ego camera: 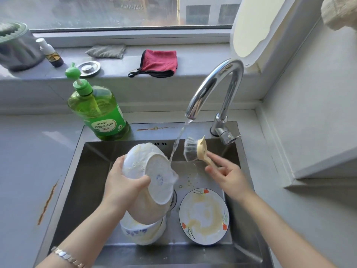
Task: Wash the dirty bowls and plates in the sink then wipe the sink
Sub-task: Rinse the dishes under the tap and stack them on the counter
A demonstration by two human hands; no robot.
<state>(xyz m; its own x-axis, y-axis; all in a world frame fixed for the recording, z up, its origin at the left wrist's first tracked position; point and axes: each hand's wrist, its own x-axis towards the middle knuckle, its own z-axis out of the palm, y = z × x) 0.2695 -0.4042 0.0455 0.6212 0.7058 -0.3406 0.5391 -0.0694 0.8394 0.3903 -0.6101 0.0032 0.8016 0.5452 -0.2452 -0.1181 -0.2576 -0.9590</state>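
A white bowl (150, 171) is held tilted over the left half of the sink (92, 171), its underside and foot ring turned toward the viewer and to the right. Its right edge is met by the stream (178, 140) falling from the tap (216, 84). The bowl is gripped at its left rim by the left hand (123, 184), thumb across the underside. The brush (193, 149) lies just right of the stream, bristles facing left toward the bowl, its handle pinched in the right hand (226, 175), the fingers loosely fanned. The right hand is thus judged the nearer for scrubbing, by a short leftward move. Below the held bowl, further bowls (143, 231) are stacked; a soiled flowered plate (203, 213) lies flat to the near right. A soap bottle (98, 113) stands at the far left rim.
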